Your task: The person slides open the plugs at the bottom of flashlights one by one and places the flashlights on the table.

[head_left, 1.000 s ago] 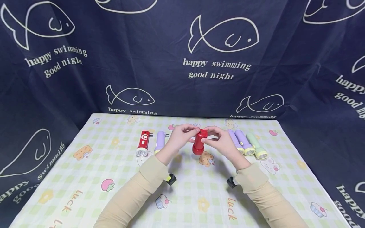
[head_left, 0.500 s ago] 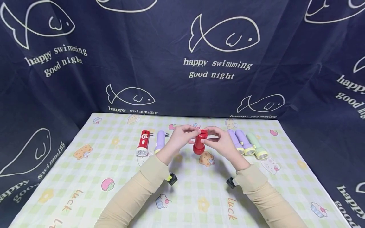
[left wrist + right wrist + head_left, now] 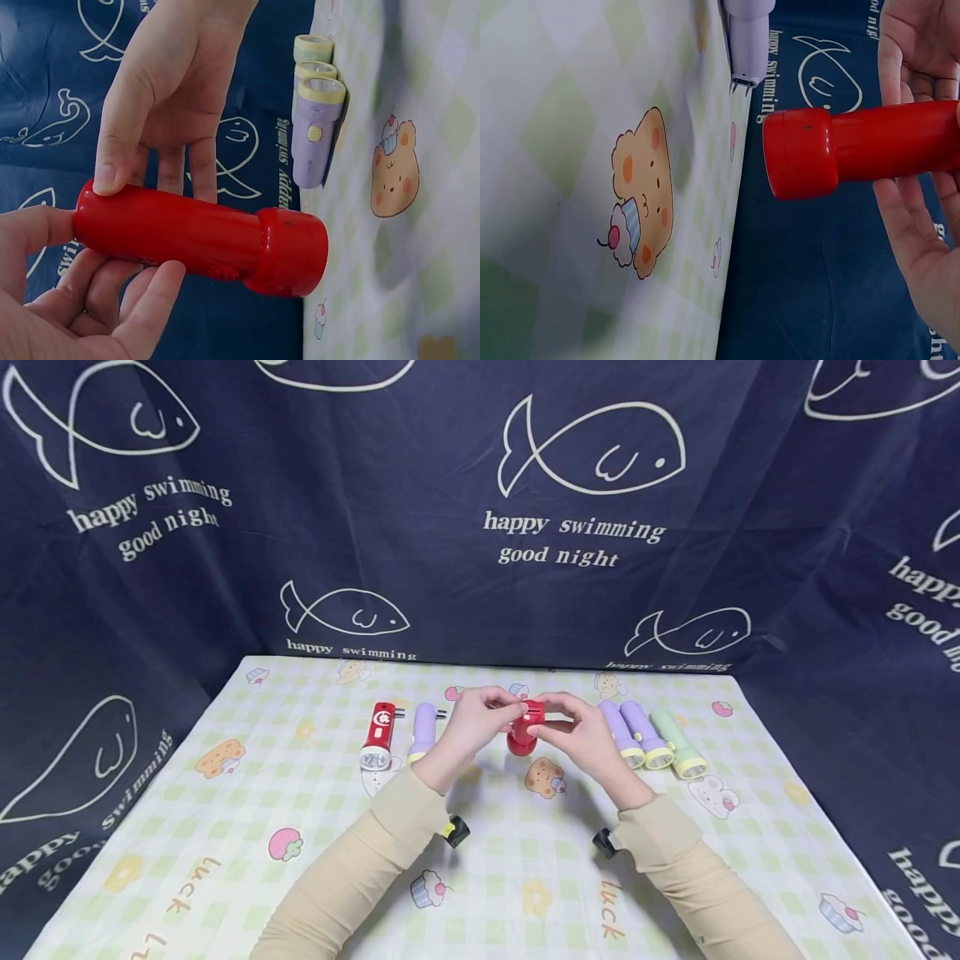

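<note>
A red flashlight hangs lens end down between my two hands, a little above the table. My left hand pinches its upper part with thumb and fingers. From the other side my right hand holds it near the top, with the thumb on the body. The left wrist view shows the flashlight side on, its wide head close to the tablecloth; a ridged switch faces my left thumb. In the right wrist view the flashlight is cut off by the frame edge. Its lens is hidden.
Left of my hands lie a red flashlight and a purple flashlight, both with plug prongs out. To the right are two purple flashlights and a green flashlight. A checked cloth covers the table; a blue curtain hangs behind.
The held flashlight's head end has lifted and tilted slightly away, and slots on its tail end now show. Both hands keep their hold in nearly the same spot.
</note>
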`<state>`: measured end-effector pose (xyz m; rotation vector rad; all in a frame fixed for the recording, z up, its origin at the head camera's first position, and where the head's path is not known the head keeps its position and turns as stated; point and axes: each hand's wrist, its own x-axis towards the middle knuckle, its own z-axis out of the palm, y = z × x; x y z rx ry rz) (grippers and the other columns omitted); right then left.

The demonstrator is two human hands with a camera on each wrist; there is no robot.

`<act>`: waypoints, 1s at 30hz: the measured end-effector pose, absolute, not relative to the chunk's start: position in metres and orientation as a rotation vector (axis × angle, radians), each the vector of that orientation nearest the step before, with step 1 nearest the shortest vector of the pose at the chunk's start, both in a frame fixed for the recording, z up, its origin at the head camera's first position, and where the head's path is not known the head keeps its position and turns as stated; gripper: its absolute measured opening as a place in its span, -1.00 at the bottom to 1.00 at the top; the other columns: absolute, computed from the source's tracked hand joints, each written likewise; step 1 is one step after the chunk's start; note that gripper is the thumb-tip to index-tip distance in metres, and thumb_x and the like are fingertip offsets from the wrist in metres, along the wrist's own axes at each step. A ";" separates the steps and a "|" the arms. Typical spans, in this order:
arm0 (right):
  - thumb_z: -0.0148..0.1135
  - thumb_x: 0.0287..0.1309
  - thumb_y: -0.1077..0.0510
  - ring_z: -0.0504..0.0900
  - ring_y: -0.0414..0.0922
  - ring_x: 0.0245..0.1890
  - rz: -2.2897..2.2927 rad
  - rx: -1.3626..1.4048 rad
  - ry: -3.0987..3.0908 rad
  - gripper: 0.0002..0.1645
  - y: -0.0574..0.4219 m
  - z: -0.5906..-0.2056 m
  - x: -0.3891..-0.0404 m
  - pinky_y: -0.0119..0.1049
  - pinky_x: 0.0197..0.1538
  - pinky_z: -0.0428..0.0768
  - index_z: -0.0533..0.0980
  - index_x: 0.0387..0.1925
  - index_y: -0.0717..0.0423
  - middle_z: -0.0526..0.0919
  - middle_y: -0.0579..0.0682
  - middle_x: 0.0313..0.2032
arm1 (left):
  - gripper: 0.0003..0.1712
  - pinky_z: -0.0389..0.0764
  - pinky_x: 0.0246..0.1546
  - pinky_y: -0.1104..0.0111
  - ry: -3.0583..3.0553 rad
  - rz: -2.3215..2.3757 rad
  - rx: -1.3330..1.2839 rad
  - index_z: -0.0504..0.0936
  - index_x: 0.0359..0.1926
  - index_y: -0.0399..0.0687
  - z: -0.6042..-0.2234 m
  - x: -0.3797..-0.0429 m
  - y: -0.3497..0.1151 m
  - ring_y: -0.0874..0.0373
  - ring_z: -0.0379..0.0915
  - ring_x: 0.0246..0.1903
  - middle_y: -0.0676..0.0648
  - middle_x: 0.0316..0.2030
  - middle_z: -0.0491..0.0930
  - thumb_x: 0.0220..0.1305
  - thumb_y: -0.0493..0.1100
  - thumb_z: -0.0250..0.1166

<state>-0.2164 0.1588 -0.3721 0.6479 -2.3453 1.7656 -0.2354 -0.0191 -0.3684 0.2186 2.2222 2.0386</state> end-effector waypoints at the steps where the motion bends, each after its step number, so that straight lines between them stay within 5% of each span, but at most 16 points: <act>1: 0.37 -0.05 0.41 0.61 -0.35 -0.17 1.762 0.646 -2.347 -0.55 0.159 -0.372 -0.217 -0.36 -0.09 0.64 0.50 -0.05 0.41 0.61 0.35 -0.13 | -0.84 0.67 -0.20 0.20 2.227 2.038 0.214 0.69 -0.31 -0.26 -0.368 -0.235 -0.019 0.13 0.56 -0.37 -0.09 -0.36 0.63 0.12 -0.24 0.33; 17: 0.38 -0.05 0.39 0.60 -0.40 -0.17 1.756 0.641 -2.359 -0.53 0.159 -0.379 -0.224 -0.36 -0.10 0.64 0.51 -0.03 0.37 0.62 0.32 -0.12 | -0.86 0.65 -0.18 0.10 2.257 2.041 0.189 0.69 -0.32 -0.26 -0.365 -0.234 -0.019 0.15 0.56 -0.44 -0.11 -0.38 0.63 0.11 -0.26 0.31; 30: 0.47 -0.10 0.22 0.64 -0.29 -0.15 1.716 0.614 -2.382 -0.49 0.162 -0.397 -0.234 -0.36 -0.12 0.65 0.56 -0.03 0.22 0.67 0.18 -0.13 | -0.85 0.67 -0.20 0.21 2.204 2.006 0.210 0.68 -0.30 -0.26 -0.368 -0.238 -0.022 0.20 0.56 -0.39 -0.09 -0.33 0.64 0.14 -0.25 0.32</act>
